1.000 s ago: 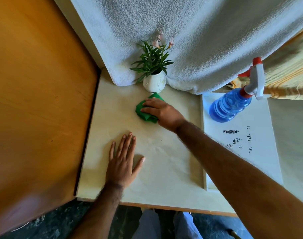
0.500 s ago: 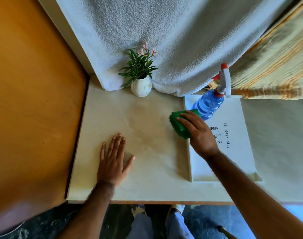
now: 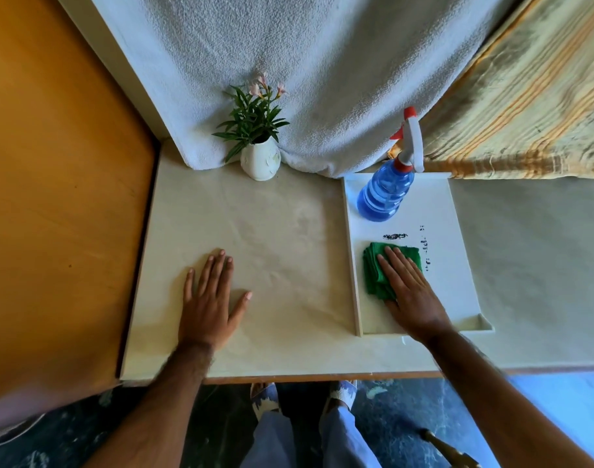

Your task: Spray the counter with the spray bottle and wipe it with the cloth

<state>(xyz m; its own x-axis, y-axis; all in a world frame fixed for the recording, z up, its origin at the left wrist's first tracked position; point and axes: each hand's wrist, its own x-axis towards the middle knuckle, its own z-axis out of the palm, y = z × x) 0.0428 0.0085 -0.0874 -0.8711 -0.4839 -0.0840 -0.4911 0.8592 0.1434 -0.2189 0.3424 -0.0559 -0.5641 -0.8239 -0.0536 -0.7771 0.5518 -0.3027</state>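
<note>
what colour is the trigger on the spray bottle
Red, on a white spray head, atop the blue spray bottle; the trigger shows clearly in the head view.

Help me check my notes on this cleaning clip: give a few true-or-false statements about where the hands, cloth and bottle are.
1. The right hand lies flat on the green cloth. True.
2. The cloth lies on the beige counter beside the plant. False: it lies on the white tray, right of the counter.
3. The left hand holds the spray bottle. False: it rests flat and open on the counter; the spray bottle stands untouched at the tray's far end.
4. The potted plant stands at the counter's far edge, against the white towel. True.
5. The spray bottle lies on its side. False: it stands upright.
</note>
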